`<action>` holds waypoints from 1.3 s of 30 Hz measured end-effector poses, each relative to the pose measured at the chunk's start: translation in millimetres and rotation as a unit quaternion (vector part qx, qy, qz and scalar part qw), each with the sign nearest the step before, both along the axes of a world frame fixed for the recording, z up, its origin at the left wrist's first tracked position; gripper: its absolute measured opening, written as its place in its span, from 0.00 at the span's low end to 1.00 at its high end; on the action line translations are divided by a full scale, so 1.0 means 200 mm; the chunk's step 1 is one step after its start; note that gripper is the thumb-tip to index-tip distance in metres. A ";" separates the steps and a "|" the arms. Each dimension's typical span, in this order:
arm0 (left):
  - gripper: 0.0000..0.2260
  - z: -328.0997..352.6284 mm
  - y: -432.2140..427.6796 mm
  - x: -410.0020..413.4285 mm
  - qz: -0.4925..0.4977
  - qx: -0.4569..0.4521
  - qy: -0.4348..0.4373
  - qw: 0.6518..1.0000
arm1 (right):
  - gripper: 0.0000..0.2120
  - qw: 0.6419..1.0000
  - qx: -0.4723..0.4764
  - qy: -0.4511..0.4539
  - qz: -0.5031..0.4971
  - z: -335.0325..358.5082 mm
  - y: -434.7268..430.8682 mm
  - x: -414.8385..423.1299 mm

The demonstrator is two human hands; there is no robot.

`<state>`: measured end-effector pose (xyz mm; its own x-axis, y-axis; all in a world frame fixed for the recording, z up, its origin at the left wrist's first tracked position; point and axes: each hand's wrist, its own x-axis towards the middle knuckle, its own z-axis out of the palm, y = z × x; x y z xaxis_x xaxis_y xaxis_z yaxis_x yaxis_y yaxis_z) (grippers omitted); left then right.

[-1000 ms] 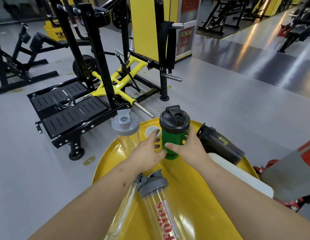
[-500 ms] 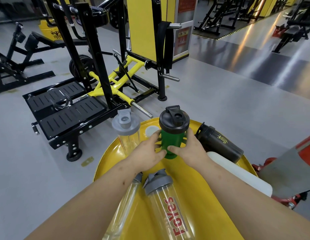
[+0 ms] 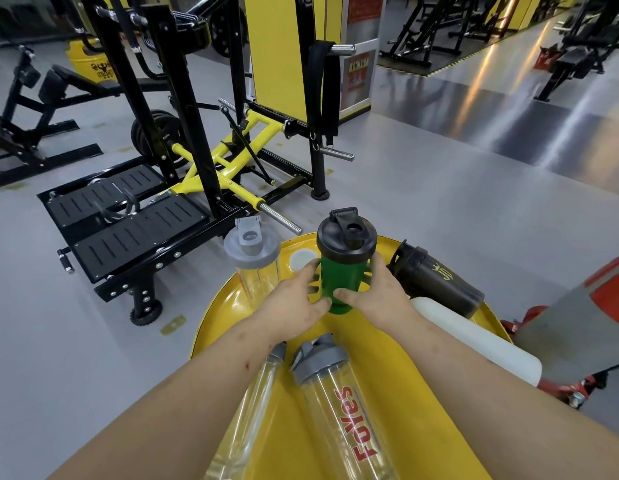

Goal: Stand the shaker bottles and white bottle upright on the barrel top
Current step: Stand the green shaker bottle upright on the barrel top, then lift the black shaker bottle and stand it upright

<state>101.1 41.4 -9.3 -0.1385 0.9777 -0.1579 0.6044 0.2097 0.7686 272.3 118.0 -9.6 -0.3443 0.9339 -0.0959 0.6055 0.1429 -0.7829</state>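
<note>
Two clear plastic shaker bottles lie on their sides nearest the camera on the glossy yellow round metal barrel top (image 3: pixel 432 431): a slim clear tube-like bottle (image 3: pixel 247 420) on the left, partly under the left forearm, and beside it a clear shaker with a grey lid and red lettering (image 3: pixel 346 407), its lid pointing away from the viewer. Further in, the left hand (image 3: pixel 296 301) and the right hand (image 3: pixel 375 294) wrap from either side around the body of an upright green shaker bottle with a black flip-top lid (image 3: pixel 342 268), thumbs nearly meeting at its front; its base sits on or just above the yellow surface, which of the two cannot be told. To the right, a white plastic bottle (image 3: pixel 474 341) lies flat along the barrel's right rim, and just beyond it a black shaker bottle with a gold emblem (image 3: pixel 436 278) also lies on its side. On the far left part of the rim, a clear shaker with a grey lid (image 3: pixel 254 259) stands upright, with a white round cap (image 3: pixel 301 259) set in the barrel top between it and the green one. Beyond the barrel spreads a smooth grey gym floor (image 3: pixel 439 188), bearing a black-and-yellow weight machine with perforated black footplates (image 3: pixel 169 188); more dark machines stand farther off on a shiny floor strip.
</note>
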 end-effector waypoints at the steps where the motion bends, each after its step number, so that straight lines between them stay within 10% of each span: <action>1: 0.34 0.01 -0.01 0.00 0.005 0.005 0.009 1.000 | 0.44 1.000 -0.002 -0.001 -0.001 0.00 -0.01 0.00; 11: 0.05 0.05 -0.09 0.08 0.025 0.085 0.083 0.993 | 0.43 0.999 -0.031 -0.037 -0.019 0.05 -0.06 0.12; 21: 0.07 0.09 -0.09 0.42 0.014 0.088 0.093 0.992 | 0.12 0.982 0.102 -0.158 0.031 0.14 0.00 0.42; 29: 0.07 0.06 -0.03 0.67 0.059 0.088 0.090 0.990 | 0.14 0.937 0.143 -0.299 0.109 0.14 0.05 0.60; 39: 0.08 -0.02 0.01 0.74 0.070 0.079 0.086 0.991 | 0.10 0.958 0.144 -0.215 0.121 0.08 0.11 0.60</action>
